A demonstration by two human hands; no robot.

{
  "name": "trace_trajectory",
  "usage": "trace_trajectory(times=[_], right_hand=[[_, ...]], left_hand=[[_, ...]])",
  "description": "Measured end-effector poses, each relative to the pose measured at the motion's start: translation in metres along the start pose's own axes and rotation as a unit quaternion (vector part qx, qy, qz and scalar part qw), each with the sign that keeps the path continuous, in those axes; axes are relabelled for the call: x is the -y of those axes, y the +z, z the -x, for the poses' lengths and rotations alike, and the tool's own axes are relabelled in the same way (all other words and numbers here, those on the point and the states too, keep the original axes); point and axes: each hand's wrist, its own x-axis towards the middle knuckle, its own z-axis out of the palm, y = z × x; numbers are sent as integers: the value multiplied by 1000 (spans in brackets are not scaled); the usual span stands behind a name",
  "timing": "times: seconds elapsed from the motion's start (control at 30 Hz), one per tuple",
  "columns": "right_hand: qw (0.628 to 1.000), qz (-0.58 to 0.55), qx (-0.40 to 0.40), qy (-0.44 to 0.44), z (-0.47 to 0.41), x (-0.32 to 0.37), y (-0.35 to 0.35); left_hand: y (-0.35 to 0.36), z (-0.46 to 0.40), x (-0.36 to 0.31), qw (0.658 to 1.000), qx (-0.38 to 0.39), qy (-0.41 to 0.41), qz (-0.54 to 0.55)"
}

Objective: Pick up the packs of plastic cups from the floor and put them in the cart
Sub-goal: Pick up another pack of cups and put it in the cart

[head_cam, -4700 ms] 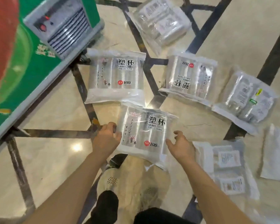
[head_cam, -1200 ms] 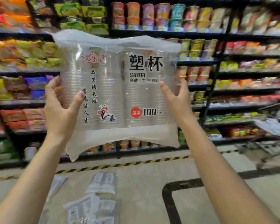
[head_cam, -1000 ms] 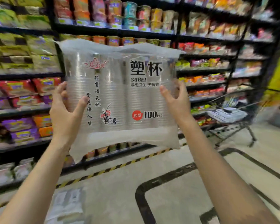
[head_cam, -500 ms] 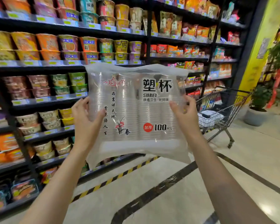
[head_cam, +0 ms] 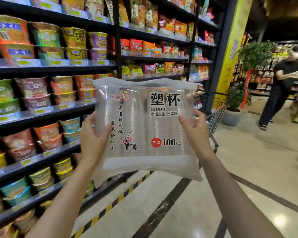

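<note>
I hold one clear pack of plastic cups (head_cam: 144,127) upright in front of me at chest height, its black print and red "100 pcs" dot facing me. My left hand (head_cam: 93,140) grips its left edge and my right hand (head_cam: 194,133) grips its right edge. Behind the pack, to the right, stands the wire shopping cart (head_cam: 215,110); most of its basket is hidden by the pack. No packs on the floor are in view.
Tall black shelves (head_cam: 58,69) full of noodle cups and snack bags line the left side. A yellow pillar (head_cam: 230,48) and a potted plant (head_cam: 234,103) stand beyond the cart. A person in dark clothes (head_cam: 280,93) walks at the far right. Pale tiled floor lies ahead.
I lifted the pack from the floor and turned right along the shelves. Since half a second ago the cart has slid further behind the pack, and a person has come into view.
</note>
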Motion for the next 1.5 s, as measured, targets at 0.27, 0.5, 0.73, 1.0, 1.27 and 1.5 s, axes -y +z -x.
trace_trajectory(times=[0.27, 0.5, 0.73, 1.0, 1.27, 1.5], right_hand=[[996, 40, -80, 21, -116, -60, 6], [989, 58, -129, 44, -221, -133, 10], [983, 82, -157, 48, -367, -188, 6], [980, 84, -170, 61, -513, -241, -5], [969, 125, -178, 120, -629, -334, -1], [956, 145, -197, 161, -747, -406, 0]], left_hand=[[127, -93, 63, 997, 74, 3, 31], [245, -152, 126, 991, 125, -14, 47], [382, -236, 158, 988, 140, -18, 57], [520, -326, 196, 982, 182, -10, 54], [649, -380, 269, 969, 234, -48, 57], [780, -450, 326, 955, 279, -78, 57]])
